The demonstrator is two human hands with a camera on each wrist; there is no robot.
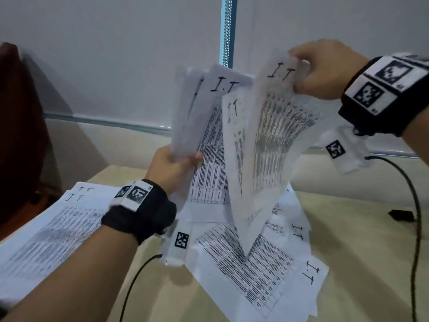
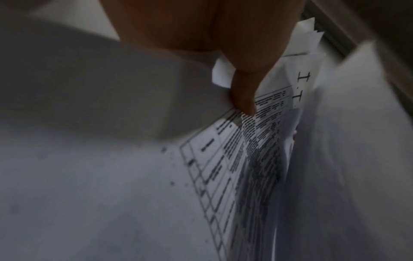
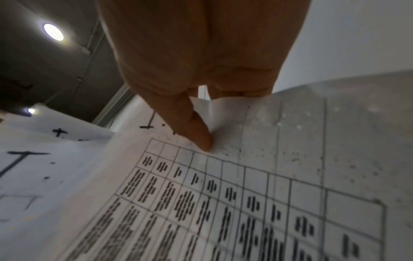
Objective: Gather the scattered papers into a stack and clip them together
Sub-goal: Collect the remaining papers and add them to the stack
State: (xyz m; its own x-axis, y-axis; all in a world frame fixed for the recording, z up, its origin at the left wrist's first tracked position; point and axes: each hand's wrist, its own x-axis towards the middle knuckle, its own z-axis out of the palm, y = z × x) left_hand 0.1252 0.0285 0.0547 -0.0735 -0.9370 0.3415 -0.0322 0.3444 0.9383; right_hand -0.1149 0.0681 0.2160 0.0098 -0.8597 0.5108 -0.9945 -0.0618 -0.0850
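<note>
Several white printed sheets marked "I.T" are lifted off the table. My left hand (image 1: 178, 162) grips the lower left edge of a bunch of held sheets (image 1: 204, 126), thumb on the front; the left wrist view shows the thumb (image 2: 243, 98) pressed on the held sheets (image 2: 257, 141). My right hand (image 1: 308, 70) pinches the top corner of a raised sheet (image 1: 274, 135) that hangs down; the thumb (image 3: 198, 134) lies on this raised sheet (image 3: 223, 194). More sheets (image 1: 260, 263) lie scattered on the table under them. A small black clip (image 1: 401, 215) lies at the right.
A second pile of printed sheets (image 1: 53, 228) lies at the left under my forearm. The beige table (image 1: 366, 263) runs to a white wall; a dark chair back (image 1: 16, 135) stands at far left. Black cables (image 1: 415, 205) trail from both wrist cameras.
</note>
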